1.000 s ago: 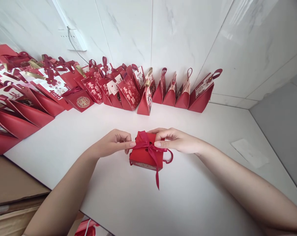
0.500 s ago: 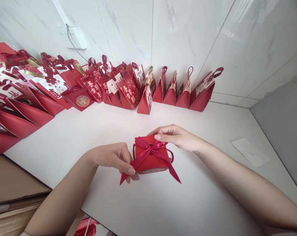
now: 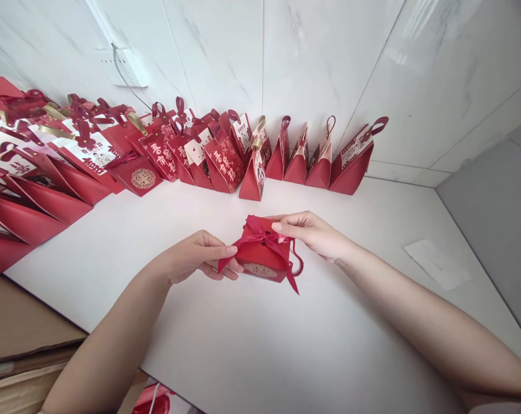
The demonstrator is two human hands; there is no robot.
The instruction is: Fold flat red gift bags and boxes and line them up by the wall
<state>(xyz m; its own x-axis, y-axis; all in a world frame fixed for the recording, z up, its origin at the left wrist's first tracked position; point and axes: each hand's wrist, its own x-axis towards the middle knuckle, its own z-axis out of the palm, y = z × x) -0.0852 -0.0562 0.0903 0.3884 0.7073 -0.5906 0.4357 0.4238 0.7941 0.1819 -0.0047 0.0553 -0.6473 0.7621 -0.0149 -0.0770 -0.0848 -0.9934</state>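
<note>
A small red gift box (image 3: 264, 259) with a round gold emblem on its front is between my hands, tilted, above the white table. A red satin ribbon (image 3: 260, 234) is tied in a bow over its top, and one tail hangs down at the right. My left hand (image 3: 204, 256) pinches the ribbon's left tail between thumb and fingers, at the box's left side. With thumb on top and fingers behind, my right hand (image 3: 310, 233) grips the box's upper right edge. A twisted red cord handle (image 3: 298, 259) loops out on the right.
Several red gift boxes (image 3: 351, 167) with ribbon loops stand along the marble-tiled wall, crowded at the left. A white paper slip (image 3: 437, 264) lies on the right of the table (image 3: 243, 351). Cardboard (image 3: 27, 322) sits at the lower left.
The box has moved up, away from me, and tipped so its front emblem shows more. My left hand has shifted up with it, still on the ribbon tail. My right hand keeps its grip.
</note>
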